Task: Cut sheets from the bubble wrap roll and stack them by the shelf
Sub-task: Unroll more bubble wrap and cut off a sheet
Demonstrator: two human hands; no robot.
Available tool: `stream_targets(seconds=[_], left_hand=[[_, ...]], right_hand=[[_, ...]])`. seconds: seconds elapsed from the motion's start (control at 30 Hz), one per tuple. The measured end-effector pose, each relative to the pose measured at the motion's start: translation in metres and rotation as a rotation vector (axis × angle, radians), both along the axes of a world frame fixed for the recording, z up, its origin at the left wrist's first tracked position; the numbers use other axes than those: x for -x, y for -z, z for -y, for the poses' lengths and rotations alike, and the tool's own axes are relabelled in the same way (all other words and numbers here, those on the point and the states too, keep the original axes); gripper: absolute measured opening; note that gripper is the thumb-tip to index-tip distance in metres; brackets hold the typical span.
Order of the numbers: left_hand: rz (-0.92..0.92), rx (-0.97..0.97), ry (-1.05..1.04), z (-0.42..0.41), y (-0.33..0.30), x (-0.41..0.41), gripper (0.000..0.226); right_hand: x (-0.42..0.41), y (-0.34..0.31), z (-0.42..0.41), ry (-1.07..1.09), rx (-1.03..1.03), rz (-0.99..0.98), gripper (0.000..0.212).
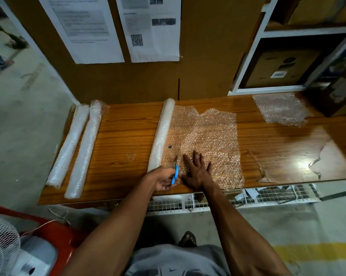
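A bubble wrap roll (162, 134) lies across the wooden table (124, 136), with a length of wrap (212, 136) unrolled to its right. My left hand (164, 179) grips blue-handled scissors (175, 173) at the near edge of the wrap, just right of the roll, blades pointing away from me. My right hand (198, 170) lies flat with fingers spread on the unrolled wrap, beside the scissors. A cut bubble wrap sheet (281, 109) lies at the far right, next to the white shelf (247, 62).
Two more bubble wrap rolls (68, 144) (84, 148) lie at the table's left end. A dark box (339, 90) stands at the far right. Torn clear film (317, 162) covers the right part of the tabletop. A fan (2, 244) and an orange object (54, 228) stand on the floor at left.
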State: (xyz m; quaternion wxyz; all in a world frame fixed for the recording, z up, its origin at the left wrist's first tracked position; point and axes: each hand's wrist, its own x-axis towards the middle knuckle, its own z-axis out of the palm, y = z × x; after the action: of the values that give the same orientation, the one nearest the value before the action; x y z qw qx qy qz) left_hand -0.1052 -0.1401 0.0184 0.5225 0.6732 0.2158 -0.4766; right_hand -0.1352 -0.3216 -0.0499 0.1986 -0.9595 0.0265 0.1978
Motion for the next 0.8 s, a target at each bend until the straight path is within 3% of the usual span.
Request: stream_targets(seconds=[0.1, 0.23, 0.43, 0.53, 0.7, 0.8], left_hand=[[0.042, -0.024, -0.012, 0.006, 0.003, -0.003, 0.012], [0.083, -0.029, -0.025, 0.003, 0.008, -0.002, 0.008], [-0.006, 0.090, -0.062, 0.001, 0.002, -0.007, 0.020], [-0.070, 0.121, -0.026, 0.000, 0.000, -0.011, 0.013], [-0.075, 0.104, -0.002, 0.001, 0.002, -0.018, 0.026], [-0.051, 0.067, -0.011, 0.004, 0.003, -0.022, 0.019]], right_hand=[[0.000, 0.000, 0.002, -0.001, 0.016, -0.004, 0.093], [0.000, -0.001, 0.005, -0.013, 0.045, -0.024, 0.093], [-0.005, -0.003, 0.005, 0.027, 0.022, 0.087, 0.076], [-0.009, -0.002, 0.006, 0.008, 0.031, 0.071, 0.083], [-0.009, 0.000, 0.009, -0.022, 0.036, 0.024, 0.088], [-0.008, 0.001, 0.011, -0.022, 0.039, 0.026, 0.089]])
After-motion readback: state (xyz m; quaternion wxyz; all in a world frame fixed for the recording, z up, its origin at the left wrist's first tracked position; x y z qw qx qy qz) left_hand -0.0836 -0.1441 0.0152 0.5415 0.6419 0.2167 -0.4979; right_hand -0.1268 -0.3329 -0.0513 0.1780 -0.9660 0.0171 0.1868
